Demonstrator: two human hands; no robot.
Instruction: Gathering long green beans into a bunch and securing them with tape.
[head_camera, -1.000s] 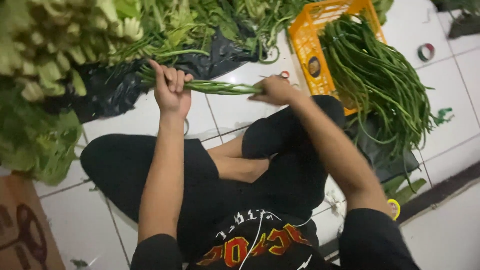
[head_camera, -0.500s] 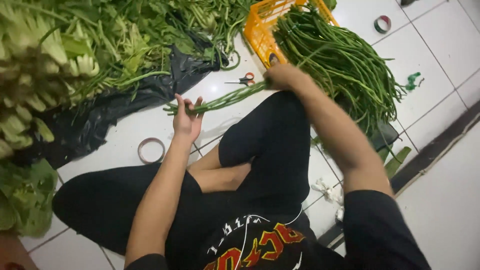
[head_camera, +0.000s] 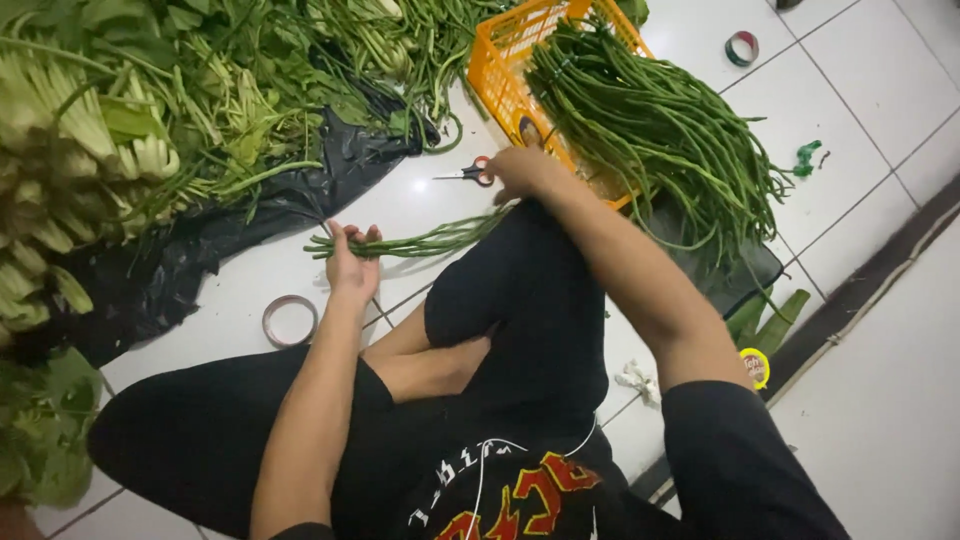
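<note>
Sitting cross-legged on the white tiled floor (head_camera: 880, 90), with a thin bundle of long beans (head_camera: 430, 241) stretched across in front of the knees, just above the tiles

Judging by the layout, early in the work: only this one small bundle pulled out and lined up, not tied or trimmed as far as can be seen. Far more left over, with a thick heap of long beans (head_camera: 650, 130) spilling loose out of the orange crate (head_camera: 497, 62) to the right. No finished bundles to be seen anywhere nearby

Grips the bundle's left end with the left hand (head_camera: 352, 262), fingers curled over the tips, forearm reaching straight forward from the lap. Reaches the right hand (head_camera: 520, 170) further out, arm bent over the raised right knee, back of the hand towards the camera, right at the other end of the bundle. Cannot tell whether closed on the beans or merely resting there, fingers hidden

Within reach: scissors (head_camera: 468, 175) just left of the right hand, a tape ring (head_camera: 289, 320) on the tiles beside the left wrist, another tape roll (head_camera: 741, 47) well beyond the crate. To the left, leafy greens (head_camera: 150, 110) piled on a black plastic sheet (head_camera: 200, 255)
</note>
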